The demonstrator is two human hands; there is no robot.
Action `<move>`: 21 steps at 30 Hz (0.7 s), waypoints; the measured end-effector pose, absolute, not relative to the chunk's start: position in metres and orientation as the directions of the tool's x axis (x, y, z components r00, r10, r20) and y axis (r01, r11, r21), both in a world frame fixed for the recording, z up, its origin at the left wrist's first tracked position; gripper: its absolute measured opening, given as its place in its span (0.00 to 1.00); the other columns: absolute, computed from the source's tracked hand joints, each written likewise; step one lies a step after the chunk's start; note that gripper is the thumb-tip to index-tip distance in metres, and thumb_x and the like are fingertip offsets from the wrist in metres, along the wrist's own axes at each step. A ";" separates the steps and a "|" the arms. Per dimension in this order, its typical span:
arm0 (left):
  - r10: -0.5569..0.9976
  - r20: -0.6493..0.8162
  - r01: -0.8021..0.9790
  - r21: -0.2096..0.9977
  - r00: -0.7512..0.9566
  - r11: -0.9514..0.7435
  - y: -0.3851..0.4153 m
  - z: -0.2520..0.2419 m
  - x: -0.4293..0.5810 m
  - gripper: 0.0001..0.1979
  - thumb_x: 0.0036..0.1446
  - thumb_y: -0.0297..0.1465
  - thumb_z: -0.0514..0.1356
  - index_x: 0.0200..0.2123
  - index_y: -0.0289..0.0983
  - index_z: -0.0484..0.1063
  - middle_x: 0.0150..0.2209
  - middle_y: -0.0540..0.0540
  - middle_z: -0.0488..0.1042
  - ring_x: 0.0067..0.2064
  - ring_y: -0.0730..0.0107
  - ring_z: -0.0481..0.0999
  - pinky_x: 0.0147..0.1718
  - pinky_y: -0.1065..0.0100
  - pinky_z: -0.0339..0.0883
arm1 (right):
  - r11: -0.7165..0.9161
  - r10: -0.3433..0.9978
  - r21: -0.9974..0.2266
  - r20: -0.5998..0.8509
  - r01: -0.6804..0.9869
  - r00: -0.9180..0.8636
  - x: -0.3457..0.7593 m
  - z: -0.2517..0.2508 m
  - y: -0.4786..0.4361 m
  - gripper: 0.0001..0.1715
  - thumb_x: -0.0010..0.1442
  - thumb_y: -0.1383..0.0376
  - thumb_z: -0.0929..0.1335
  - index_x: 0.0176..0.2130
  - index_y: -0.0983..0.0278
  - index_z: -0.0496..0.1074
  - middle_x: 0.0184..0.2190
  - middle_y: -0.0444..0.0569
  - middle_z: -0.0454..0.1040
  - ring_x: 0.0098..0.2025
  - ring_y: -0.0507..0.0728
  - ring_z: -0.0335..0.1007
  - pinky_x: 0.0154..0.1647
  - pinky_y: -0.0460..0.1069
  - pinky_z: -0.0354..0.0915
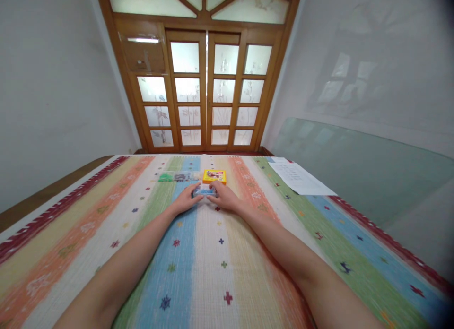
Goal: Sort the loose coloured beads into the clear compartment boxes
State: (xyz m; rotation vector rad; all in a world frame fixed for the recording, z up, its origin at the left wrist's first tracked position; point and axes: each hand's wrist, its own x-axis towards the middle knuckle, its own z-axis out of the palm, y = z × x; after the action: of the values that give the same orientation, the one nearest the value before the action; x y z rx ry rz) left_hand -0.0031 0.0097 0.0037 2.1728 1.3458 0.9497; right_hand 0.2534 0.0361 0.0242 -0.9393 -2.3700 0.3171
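Observation:
Both my arms reach forward over a striped woven cloth (198, 272). My left hand (186, 202) and my right hand (225, 198) meet at a small pale blue pack (205, 192), fingers pinched on its two ends. It looks like a deck of cards or a thin clear case, too small to name. Just beyond it lies a yellow box (214, 176) with a picture on top. To the left of that box sits a green-ended flat packet (174, 177).
A white printed sheet (297, 177) lies on the cloth at the far right. A glass pane (354, 168) leans along the right wall. Wooden doors with frosted panes (205, 92) stand behind the table. White wall on the left.

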 end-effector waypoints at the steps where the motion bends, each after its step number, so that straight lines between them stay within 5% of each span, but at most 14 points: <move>1: 0.890 0.343 0.633 0.625 0.301 -0.456 0.008 0.004 -0.002 0.35 0.64 0.47 0.63 0.70 0.39 0.66 0.67 0.37 0.70 0.68 0.50 0.69 0.69 0.51 0.60 | 0.724 0.689 -0.387 0.398 0.570 -0.605 0.252 0.023 0.035 0.21 0.67 0.54 0.72 0.54 0.62 0.69 0.51 0.53 0.75 0.44 0.58 0.73 0.46 0.52 0.68; 10: 0.884 0.369 0.726 0.519 0.286 -0.452 0.008 0.000 0.014 0.35 0.63 0.49 0.63 0.66 0.36 0.70 0.58 0.35 0.76 0.61 0.48 0.74 0.63 0.51 0.66 | 0.786 0.593 -0.089 0.386 0.611 -0.707 0.253 0.017 0.029 0.24 0.74 0.56 0.65 0.64 0.60 0.67 0.57 0.57 0.73 0.56 0.61 0.71 0.56 0.54 0.66; 15: 0.891 0.368 0.692 0.571 0.266 -0.442 0.009 -0.004 0.018 0.34 0.62 0.45 0.65 0.67 0.38 0.69 0.60 0.36 0.75 0.62 0.48 0.74 0.64 0.51 0.66 | 0.766 0.600 -0.021 0.379 0.642 -0.704 0.250 0.016 0.030 0.18 0.74 0.58 0.65 0.59 0.62 0.70 0.52 0.57 0.76 0.53 0.61 0.73 0.51 0.52 0.67; 21: 0.879 0.374 0.644 0.601 0.297 -0.473 0.006 -0.004 0.020 0.44 0.54 0.39 0.71 0.72 0.41 0.61 0.69 0.37 0.67 0.68 0.50 0.68 0.69 0.49 0.59 | 0.712 0.648 -0.040 0.421 0.701 -0.634 0.248 0.021 0.028 0.12 0.75 0.61 0.63 0.50 0.62 0.74 0.45 0.56 0.80 0.47 0.61 0.75 0.47 0.51 0.67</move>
State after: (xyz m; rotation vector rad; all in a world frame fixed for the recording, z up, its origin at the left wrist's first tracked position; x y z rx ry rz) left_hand 0.0200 0.0057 -0.0039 2.2341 1.3736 0.9742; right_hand 0.2478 0.0276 0.0210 -1.0423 -2.5109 -0.1779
